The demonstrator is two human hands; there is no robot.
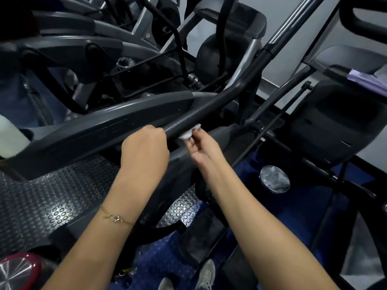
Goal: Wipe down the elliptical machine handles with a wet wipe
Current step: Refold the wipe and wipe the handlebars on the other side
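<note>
Right grip (201, 147) pinches wet wipe (189, 134) under handle (217, 103); left grip (145, 147) clasps handle.

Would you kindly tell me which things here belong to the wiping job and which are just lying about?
In use: handle, wet wipe, left hand gripping the handle, right hand holding the wipe.
Lying about: white container, chrome disc, red-rimmed disc.

Fingers of left hand (144, 147) out of sight behind handle (209, 109); wipe (187, 135) mostly covered.
</note>
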